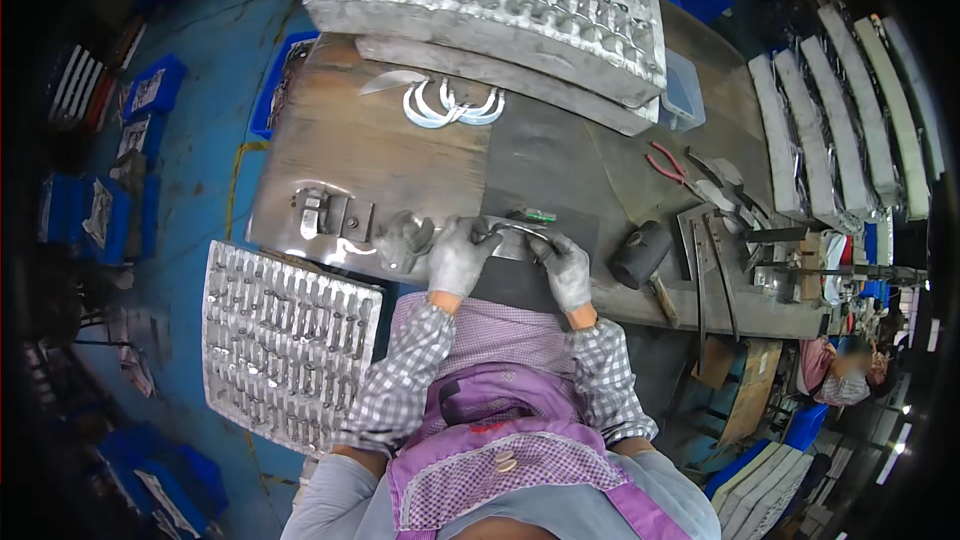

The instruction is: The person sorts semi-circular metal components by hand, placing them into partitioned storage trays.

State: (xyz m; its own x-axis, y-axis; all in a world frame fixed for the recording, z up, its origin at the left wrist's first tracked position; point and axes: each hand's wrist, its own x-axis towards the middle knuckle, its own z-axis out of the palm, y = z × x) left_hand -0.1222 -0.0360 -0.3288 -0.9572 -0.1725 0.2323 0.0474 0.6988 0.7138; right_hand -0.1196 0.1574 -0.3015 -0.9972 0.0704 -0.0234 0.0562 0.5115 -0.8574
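My left hand [461, 260], in a grey work glove, grips one end of a curved, shiny metal piece [520, 227], which looks like a handle. The other end is pinched in my gloved right hand [567, 272]. The piece is held low over the near edge of the worktable [380, 165]. Just beyond it lies a small green object [540, 215]. Left of my left hand are a crumpled grey item [402, 242] and a metal fixture block [335, 215]. Farther back, several bright curved metal pieces [428, 121] lie grouped on the table.
Stacked foam trays [480, 35] with slotted metal parts stand at the back. Another filled tray [290, 340] sits at the left. A black mallet [641, 254], red-handled pliers [666, 164] and flat metal bars [712, 270] lie to the right. Blue bins [112, 220] are on the floor.
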